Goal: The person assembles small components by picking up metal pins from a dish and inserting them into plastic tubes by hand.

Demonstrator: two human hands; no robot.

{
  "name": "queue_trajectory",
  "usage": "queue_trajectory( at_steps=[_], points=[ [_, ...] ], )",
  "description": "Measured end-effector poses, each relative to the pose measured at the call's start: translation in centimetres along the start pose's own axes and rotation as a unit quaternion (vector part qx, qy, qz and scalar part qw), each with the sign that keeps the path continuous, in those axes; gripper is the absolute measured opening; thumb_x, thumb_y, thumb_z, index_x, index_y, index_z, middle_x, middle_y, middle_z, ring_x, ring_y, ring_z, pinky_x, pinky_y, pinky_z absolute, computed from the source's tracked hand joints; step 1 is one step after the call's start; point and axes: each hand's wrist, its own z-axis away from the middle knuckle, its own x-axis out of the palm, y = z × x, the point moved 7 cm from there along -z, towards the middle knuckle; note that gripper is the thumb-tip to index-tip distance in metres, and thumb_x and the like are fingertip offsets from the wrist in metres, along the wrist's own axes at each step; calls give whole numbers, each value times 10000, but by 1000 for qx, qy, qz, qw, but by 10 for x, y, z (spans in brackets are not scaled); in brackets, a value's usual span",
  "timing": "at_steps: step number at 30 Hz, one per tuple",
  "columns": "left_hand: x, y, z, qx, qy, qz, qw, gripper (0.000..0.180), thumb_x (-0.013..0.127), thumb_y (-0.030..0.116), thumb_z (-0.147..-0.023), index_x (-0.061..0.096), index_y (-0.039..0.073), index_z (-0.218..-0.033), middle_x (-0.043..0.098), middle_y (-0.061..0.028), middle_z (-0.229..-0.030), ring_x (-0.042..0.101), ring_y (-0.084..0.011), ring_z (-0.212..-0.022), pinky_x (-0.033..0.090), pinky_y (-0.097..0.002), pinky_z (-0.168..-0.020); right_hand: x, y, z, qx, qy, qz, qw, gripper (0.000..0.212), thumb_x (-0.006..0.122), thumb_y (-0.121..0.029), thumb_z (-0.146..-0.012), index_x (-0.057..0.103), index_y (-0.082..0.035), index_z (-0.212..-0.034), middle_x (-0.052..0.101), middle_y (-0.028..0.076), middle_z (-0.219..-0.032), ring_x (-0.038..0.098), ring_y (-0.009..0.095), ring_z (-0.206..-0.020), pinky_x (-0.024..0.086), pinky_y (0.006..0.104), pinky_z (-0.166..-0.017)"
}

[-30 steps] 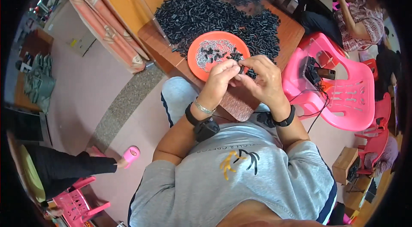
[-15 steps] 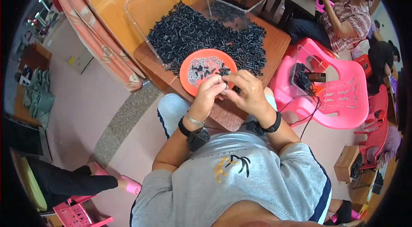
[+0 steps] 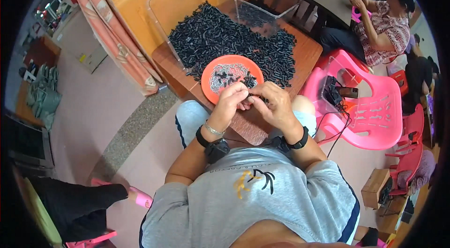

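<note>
Just in front of a round orange plate (image 3: 206, 92), my left hand (image 3: 229, 99) and my right hand (image 3: 274, 105) meet with fingers pinched. Between the fingertips a small black piece (image 3: 251, 96) shows in part; its exact shape is hidden. A few more black bits show under my right hand's curled fingers. On the plate lie thin silvery metal pieces (image 3: 237, 69) mixed with several short black pieces (image 3: 225, 78). Behind the plate spreads a big heap of short black tube-like parts (image 3: 220, 32).
The heap spills from a clear plastic bin (image 3: 152, 13) onto a brown wooden table (image 3: 304, 53). A pink plastic chair (image 3: 370, 128) at right holds a black device with cables (image 3: 333, 89). Another person (image 3: 382, 32) sits at a dark table, upper right; a second person's leg (image 3: 84, 196) is lower left.
The whole view has shifted slightly right and down. My hands stay pinched together near the plate, with the right fingers slightly changed in pose and the black piece showing more between the fingertips.
</note>
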Motion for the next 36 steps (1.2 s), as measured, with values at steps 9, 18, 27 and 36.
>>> queue_trajectory(
  at_steps=[9, 18, 27, 36],
  points=[
    [7, 11, 3, 31, -21, -71, 997, 200, 465, 221, -916, 551, 55, -844, 537, 9, -706, 505, -60, -633, 414, -194, -584, -5, 2, 1, 38, 17, -10, 999, 90, 626, -91, -798, 598, -10, -767, 592, 102, -703, 586, 252, -645, 455, 336, -572],
    [-3, 9, 4, 50, 17, -109, 993, 188, 481, 174, -894, 534, 34, -780, 539, -8, -673, 503, -80, -601, 417, -230, -554, -1, 4, 1, 29, 21, -29, 999, 90, 607, -80, -806, 579, -3, -772, 582, 117, -710, 582, 262, -644, 458, 333, -588],
    [-94, 37, 5, 168, 261, -92, 946, 113, 483, 97, -879, 562, 49, -814, 570, -15, -739, 527, -76, -681, 416, -212, -624, -2, 44, 5, 134, 19, -51, 990, 69, 626, -69, -789, 596, -9, -807, 582, 89, -727, 569, 182, -634, 448, 284, -564],
    [-172, -5, 0, 144, 375, 10, 916, 126, 492, 120, -875, 558, 44, -799, 591, -30, -764, 548, -98, -711, 440, -224, -681, 7, 62, 5, 150, -9, -56, 987, 113, 655, -65, -772, 615, 4, -852, 603, 91, -781, 586, 158, -594, 459, 260, -535]
  ],
)
